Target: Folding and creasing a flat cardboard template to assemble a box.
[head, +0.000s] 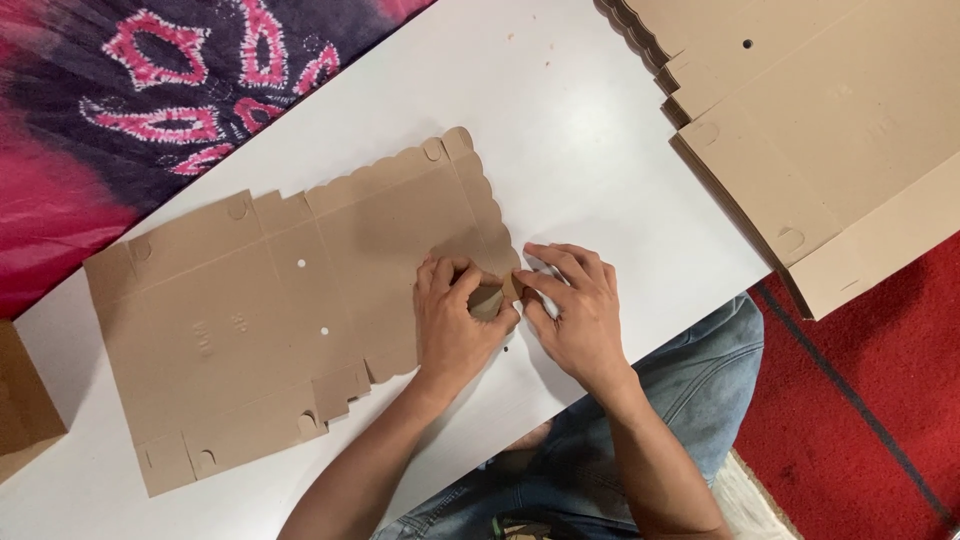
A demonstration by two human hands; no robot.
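A flat die-cut brown cardboard box blank (270,300) with scalloped edges and small holes lies on the white table (560,140). My left hand (455,320) rests on its right end, fingers curled around a small corner flap (492,298) that is bent up. My right hand (575,305) sits beside it on the table, fingertips pinching the same flap from the right.
A stack of more flat cardboard blanks (810,130) overhangs the table's far right corner. A brown cardboard piece (25,400) shows at the left edge. Pink and purple patterned fabric (150,80) lies beyond the table. Red carpet (880,380) is at right; my jeans-clad legs are below.
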